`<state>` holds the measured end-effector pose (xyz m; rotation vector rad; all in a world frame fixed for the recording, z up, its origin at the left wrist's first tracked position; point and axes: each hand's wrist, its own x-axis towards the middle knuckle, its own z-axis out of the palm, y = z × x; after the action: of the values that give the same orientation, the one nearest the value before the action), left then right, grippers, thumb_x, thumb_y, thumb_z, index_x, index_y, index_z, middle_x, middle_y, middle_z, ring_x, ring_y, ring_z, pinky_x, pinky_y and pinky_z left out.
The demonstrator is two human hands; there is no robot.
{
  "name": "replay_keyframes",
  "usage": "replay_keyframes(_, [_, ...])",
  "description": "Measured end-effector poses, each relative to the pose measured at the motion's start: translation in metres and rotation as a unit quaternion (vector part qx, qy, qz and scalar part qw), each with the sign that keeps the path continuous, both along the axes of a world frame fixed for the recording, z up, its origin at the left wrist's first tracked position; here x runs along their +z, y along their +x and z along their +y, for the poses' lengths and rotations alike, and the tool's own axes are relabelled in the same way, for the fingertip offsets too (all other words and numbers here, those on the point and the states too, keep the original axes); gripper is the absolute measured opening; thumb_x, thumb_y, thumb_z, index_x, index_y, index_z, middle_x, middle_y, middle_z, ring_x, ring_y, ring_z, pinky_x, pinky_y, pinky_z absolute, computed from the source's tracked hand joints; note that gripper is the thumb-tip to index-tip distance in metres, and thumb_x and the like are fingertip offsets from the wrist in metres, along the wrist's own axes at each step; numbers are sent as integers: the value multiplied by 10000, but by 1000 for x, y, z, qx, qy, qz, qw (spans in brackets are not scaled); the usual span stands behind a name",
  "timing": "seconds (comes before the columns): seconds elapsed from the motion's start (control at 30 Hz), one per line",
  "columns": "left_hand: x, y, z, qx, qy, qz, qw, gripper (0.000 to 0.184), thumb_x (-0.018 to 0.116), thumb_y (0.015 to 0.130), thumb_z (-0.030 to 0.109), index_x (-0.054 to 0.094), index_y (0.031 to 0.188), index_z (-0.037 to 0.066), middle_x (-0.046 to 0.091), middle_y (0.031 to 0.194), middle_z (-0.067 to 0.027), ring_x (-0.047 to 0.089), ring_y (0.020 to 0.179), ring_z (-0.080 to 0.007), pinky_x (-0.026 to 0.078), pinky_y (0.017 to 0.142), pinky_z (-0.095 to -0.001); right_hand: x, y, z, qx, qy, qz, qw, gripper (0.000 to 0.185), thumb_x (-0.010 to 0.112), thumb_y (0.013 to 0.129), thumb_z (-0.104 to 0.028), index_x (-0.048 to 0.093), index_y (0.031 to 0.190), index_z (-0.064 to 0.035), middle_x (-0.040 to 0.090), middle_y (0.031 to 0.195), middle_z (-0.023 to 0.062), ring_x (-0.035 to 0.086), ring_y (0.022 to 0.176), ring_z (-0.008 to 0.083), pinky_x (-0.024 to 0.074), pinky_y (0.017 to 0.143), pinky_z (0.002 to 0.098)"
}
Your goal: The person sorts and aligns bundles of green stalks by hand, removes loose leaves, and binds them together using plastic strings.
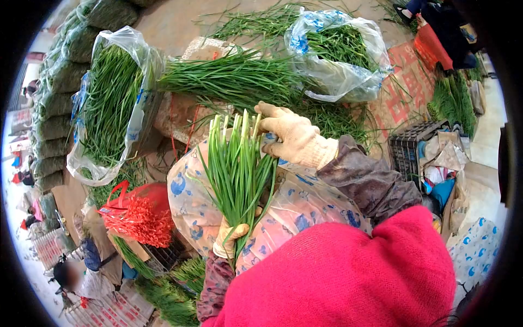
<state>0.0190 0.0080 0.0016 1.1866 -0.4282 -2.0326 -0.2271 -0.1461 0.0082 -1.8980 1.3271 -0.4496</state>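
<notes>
A bunch of garlic chives [238, 169] lies over my lap, its pale cut ends pointing away from me. Low on the bunch, my gloved left hand [231, 235] is closed around the leaves. My right hand [291, 135], in a cream knitted glove, bends its fingers against the pale stems at the bunch's upper right edge. Some of its fingertips are hidden by the stems. A clear plastic apron with blue prints [310, 204] covers my lap beneath the bunch. Just beyond lies a loose heap of chives [234, 76].
Plastic bags filled with chives stand at the left [111, 103] and at the back right [340, 46]. A red bundle of ties [139, 215] sits at my left. To the right is a black crate [414, 144]. Stacked green sacks [57, 103] line the far left, where a person [81, 278] sits.
</notes>
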Motion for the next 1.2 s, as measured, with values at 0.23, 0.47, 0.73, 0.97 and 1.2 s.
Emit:
replay_keyframes(0.23, [-20, 15, 6, -41, 10, 31, 999, 597, 793, 714, 158, 542, 1240, 31, 640, 1127, -130, 609, 1009, -190, 469, 895, -300, -5, -1, -9, 86, 177, -130, 972, 428, 712, 690, -188, 631, 1092, -66, 548, 1240, 128, 508, 1160, 285, 401, 975, 337])
replay_keyframes(0.47, [-9, 2, -2, -39, -5, 55, 998, 609, 757, 751, 116, 490, 1291, 24, 574, 1244, -158, 609, 990, -176, 493, 799, -262, -15, 1, 1, 4, -196, 58, 979, 217, 633, 694, -171, 702, 881, -84, 538, 1267, 97, 489, 1170, 347, 426, 947, 434])
replay_keyframes(0.73, [-1, -2, -1, -54, -41, 42, 997, 645, 757, 746, 113, 464, 1317, 37, 563, 1265, -121, 544, 1133, -199, 418, 964, -316, -26, -94, -23, -79, 139, 415, 896, 395, 646, 743, -241, 613, 1094, -62, 590, 1178, 215, 614, 1005, 347, 470, 924, 421])
replay_keyframes(0.97, [2, -2, 0, -89, 18, -4, 996, 607, 754, 734, 93, 490, 1279, 47, 607, 1112, -48, 580, 893, -140, 472, 772, -263, -50, -29, 32, 58, 337, -468, 815, 1186, 748, 612, -639, 162, 1484, -87, 324, 1469, 71, 316, 1336, 218, 262, 1101, 386])
replay_keyframes(1.2, [1, -10, -6, -121, 33, 42, 991, 547, 746, 778, 116, 489, 1254, 33, 598, 981, -12, 537, 761, -87, 448, 666, -215, -28, 6, -1, -30, 359, -611, 705, 1079, 803, 641, -508, 244, 1461, -86, 547, 1257, 83, 541, 1143, 217, 410, 1006, 364])
